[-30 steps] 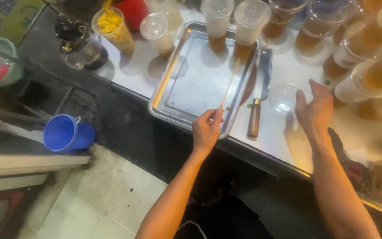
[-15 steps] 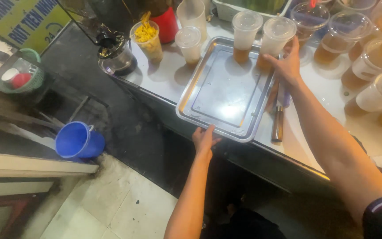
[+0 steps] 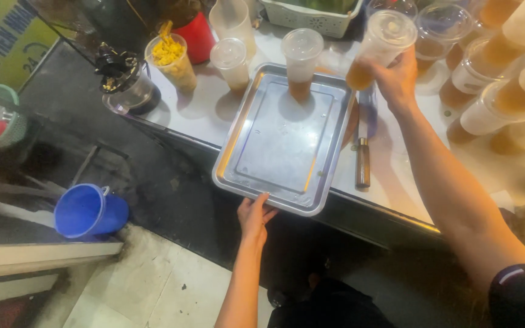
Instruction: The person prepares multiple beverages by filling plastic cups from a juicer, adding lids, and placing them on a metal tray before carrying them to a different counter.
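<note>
- The right hand (image 3: 398, 78) now grips a lidded cup of amber drink (image 3: 377, 48), lifted and tilted above the metal tray (image 3: 274, 164); earlier it only touched it standing.
- The left hand (image 3: 254, 217) still holds the tray's near rim.
- Another lidded cup (image 3: 301, 68) stands inside the tray.
- Right-edge cups are cut off.

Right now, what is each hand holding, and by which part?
The right hand grips a lidded clear plastic cup of amber drink around its lower side. The left hand holds the near rim of the rectangular steel tray.
</note>
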